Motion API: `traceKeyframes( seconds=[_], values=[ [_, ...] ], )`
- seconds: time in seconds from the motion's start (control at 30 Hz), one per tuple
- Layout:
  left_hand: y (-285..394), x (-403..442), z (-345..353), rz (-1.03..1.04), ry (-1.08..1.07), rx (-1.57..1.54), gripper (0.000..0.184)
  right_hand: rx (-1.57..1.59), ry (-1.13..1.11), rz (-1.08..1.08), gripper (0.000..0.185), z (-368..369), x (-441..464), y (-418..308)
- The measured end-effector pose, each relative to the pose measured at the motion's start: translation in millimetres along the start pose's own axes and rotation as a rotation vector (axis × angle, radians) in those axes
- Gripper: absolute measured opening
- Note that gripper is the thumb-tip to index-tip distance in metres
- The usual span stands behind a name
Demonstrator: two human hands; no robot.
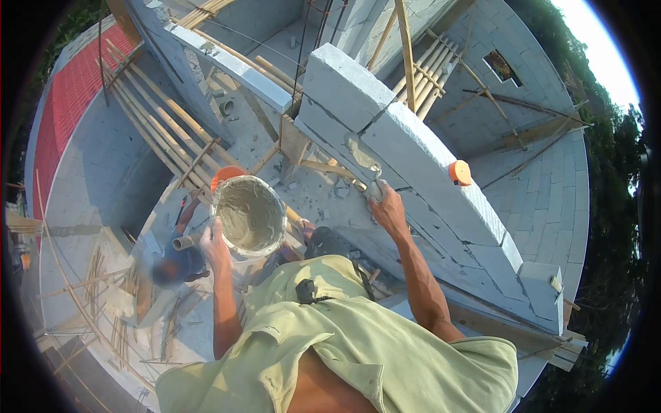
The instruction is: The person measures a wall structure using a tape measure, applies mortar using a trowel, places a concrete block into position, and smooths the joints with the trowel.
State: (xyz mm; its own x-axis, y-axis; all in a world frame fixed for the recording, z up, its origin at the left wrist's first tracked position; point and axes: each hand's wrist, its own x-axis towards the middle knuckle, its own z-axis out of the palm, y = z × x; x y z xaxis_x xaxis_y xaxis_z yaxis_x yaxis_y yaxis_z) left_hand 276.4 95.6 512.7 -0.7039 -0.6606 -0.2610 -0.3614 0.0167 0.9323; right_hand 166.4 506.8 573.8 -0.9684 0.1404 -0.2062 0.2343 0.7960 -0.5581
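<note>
My left hand (pixel 216 246) grips the near-left rim of a bucket (pixel 284 219) and holds it upright. Grey wet mortar (pixel 248 210) fills much of the bucket. In my right hand (pixel 387 210) is a trowel (pixel 363 154), its blade smeared with mortar and close against the side of a block wall (pixel 427 158). Whether the blade touches the blocks, I cannot tell. On top of this wall sits a round orange object (pixel 460 173), to the right of my right hand.
Bamboo poles (pixel 162 134) form a platform at the left, and more poles (pixel 428 76) lie beyond the wall. Below on the left is another person (pixel 177 256), close to my bucket. A wooden prop (pixel 406 55) rises behind the wall. Rubble lies on the floor (pixel 330 206) far below.
</note>
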Motion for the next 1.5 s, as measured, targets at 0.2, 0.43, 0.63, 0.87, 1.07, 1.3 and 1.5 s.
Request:
traceKeyframes(
  seconds=[0.2,0.43,0.63,0.87,1.07,1.3,1.5],
  values=[
    [-54,3,-42,-0.033,0.015,0.223,0.052,-0.016,-0.337,0.150,0.039,-82,65,-35],
    [-102,-23,-83,-0.100,0.014,0.204,0.048,0.129,-0.302,0.167,0.041,-143,53,-60],
    [-119,-43,-95,-0.138,0.076,0.078,0.047,0.009,-0.212,0.097,0.049,-139,35,-53],
    [-121,-31,-85,-0.152,0.041,0.178,0.047,-0.231,-0.082,-0.072,0.046,-33,48,-5],
    [-120,-23,-86,-0.101,0.002,0.193,0.048,-0.124,0.203,-0.163,0.047,-37,21,-13],
    [-139,-18,-84,-0.098,-0.005,0.212,0.049,0.977,-0.068,0.051,0.047,-77,11,-68],
    [-123,-25,-79,-0.083,-0.037,0.170,0.051,1.735,-0.446,0.031,0.043,-86,51,-35]
  ],
)
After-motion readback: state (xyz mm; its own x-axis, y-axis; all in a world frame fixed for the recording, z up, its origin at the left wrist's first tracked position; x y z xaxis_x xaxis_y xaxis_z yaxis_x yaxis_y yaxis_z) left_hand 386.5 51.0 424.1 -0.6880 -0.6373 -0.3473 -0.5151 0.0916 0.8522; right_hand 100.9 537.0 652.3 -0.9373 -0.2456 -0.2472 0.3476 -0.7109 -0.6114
